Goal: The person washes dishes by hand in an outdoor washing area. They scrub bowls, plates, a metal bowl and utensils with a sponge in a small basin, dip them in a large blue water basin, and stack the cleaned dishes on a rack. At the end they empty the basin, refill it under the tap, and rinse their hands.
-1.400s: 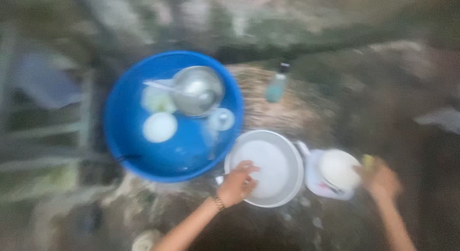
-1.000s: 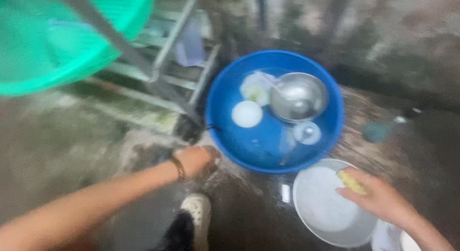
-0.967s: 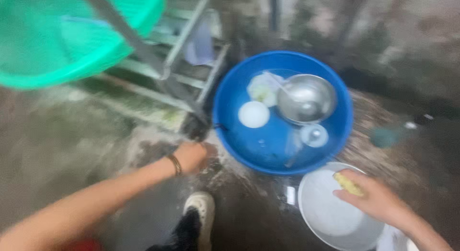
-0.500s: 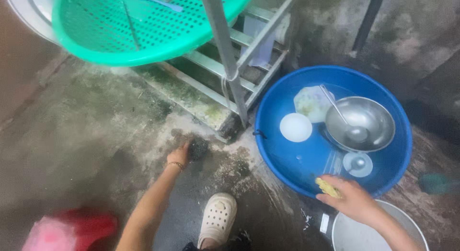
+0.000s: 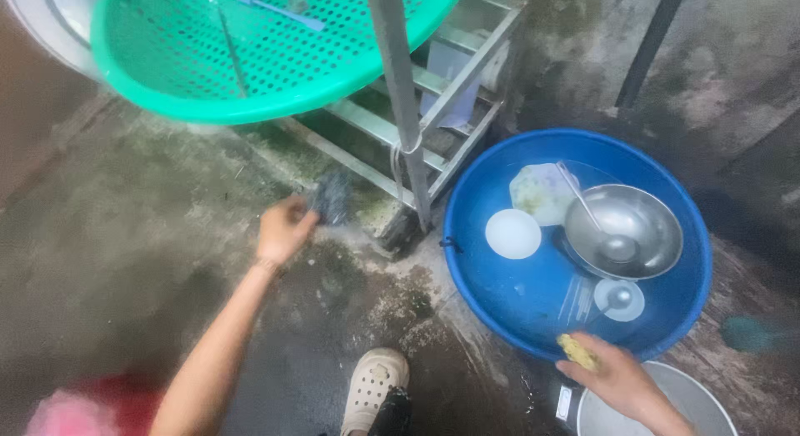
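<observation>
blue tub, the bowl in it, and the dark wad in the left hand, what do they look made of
Blue tub: most likely plastic, uniform saturated colour with a smooth moulded rim. Bowl: metal, probably stainless steel, grey and shiny with soft reflections. Dark wad at the left hand: possibly a steel-wool scourer, grey and fuzzy, but too blurred to be sure.

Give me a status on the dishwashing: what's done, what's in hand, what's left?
Done: hard to tell; the green basket on the metal rack holds little beyond a blue utensil.
In hand: left hand grips a dark scouring pad; right hand holds a yellow sponge.
Left: the blue tub holds a steel bowl, white dishes and spoons.
</observation>
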